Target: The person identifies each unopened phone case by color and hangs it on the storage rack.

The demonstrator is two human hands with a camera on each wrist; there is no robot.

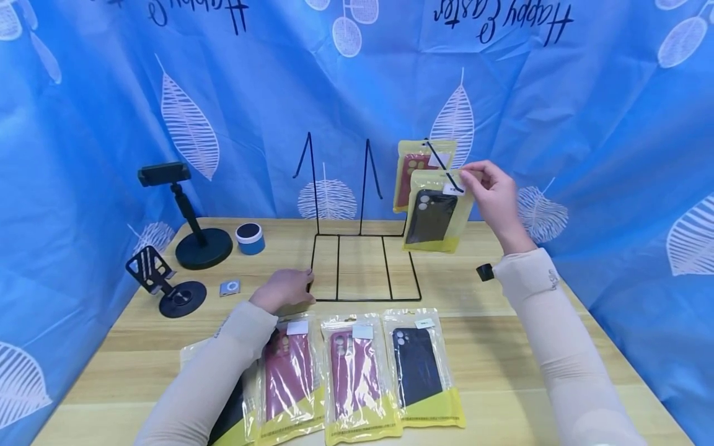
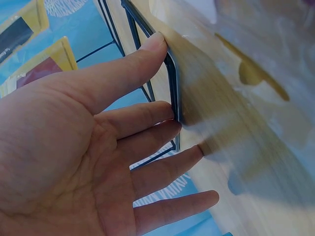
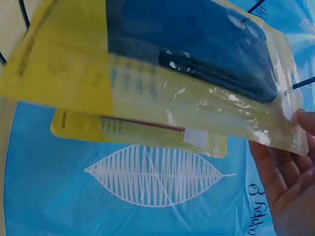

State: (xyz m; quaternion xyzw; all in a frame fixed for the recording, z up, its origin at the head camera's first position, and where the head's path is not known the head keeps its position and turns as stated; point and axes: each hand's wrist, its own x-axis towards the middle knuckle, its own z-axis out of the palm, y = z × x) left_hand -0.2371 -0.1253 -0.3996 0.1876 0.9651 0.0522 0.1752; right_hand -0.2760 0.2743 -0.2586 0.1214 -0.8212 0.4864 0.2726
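My right hand (image 1: 493, 195) pinches the top edge of a clear-and-yellow bag holding a dark phone case (image 1: 431, 217). The bag's top is at the front end of the rack's right hook (image 1: 443, 162); whether the hook passes through its hole cannot be told. Behind it hangs a bagged red phone case (image 1: 414, 167). With fingers spread and nearly straight, my left hand (image 1: 286, 290) touches the front left corner of the black wire display rack (image 1: 365, 301); the thumb and index fingertips (image 2: 155, 43) rest against the wire in the left wrist view.
Bagged phone cases lie along the front: red (image 1: 287, 371), red (image 1: 355, 371), dark (image 1: 417, 365), and another partly under my left sleeve. At left are a phone stand (image 1: 203, 248), a folding stand (image 1: 183, 298), a blue-white jar (image 1: 250, 239) and a small blue device (image 1: 229, 287).
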